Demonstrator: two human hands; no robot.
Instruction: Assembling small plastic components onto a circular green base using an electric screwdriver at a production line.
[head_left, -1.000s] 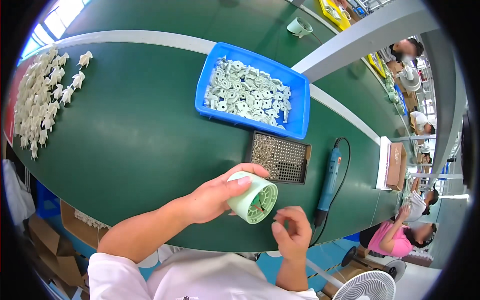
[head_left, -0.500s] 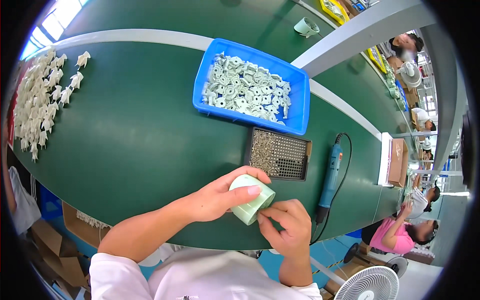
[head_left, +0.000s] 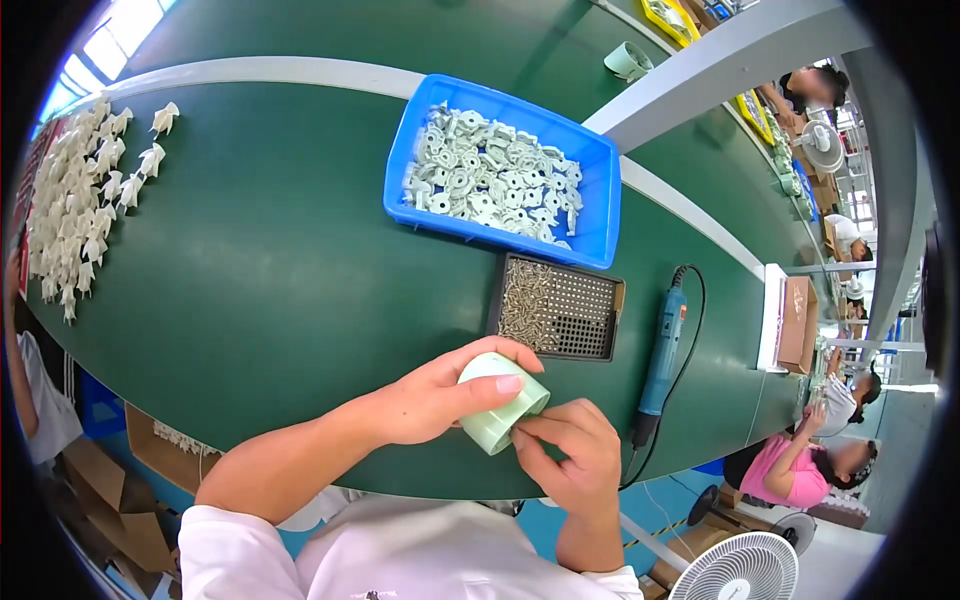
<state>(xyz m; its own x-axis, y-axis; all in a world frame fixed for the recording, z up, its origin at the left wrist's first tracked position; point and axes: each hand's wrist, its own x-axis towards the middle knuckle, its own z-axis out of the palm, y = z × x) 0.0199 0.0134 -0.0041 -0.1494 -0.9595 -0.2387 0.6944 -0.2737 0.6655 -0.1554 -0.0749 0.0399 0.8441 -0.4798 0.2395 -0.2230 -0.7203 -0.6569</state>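
Pale green round housing (head_left: 502, 402) held just above the near edge of the green table (head_left: 250, 280), a little right of the middle. Left hand (head_left: 440, 393) wrapped over it from the left, thumb along the near side, fingers (head_left: 500, 352) curled across the top and closed on the part. Right hand (head_left: 565, 455) pressed against its near right end, fingers (head_left: 535, 430) pinched narrow at the rim; whether anything small sits between them cannot be told.

Just beyond the hands, a black tray of screws (head_left: 555, 308), close to the housing but not touching. To its right, a blue electric screwdriver (head_left: 662, 350) lying pointed toward the near edge, cord looping off its far end. Farther away, a blue bin (head_left: 600, 215) of white plastic parts, its near rim just beside the tray. A white box (head_left: 772, 318) and a brown carton (head_left: 798, 320) close to the right edge.

Wide bare stretch of green from the hands leftward, up to a scattered heap of white pieces (head_left: 75, 200) at the far left. Pale strip bounding the far side, with a grey beam (head_left: 720, 70) crossing above
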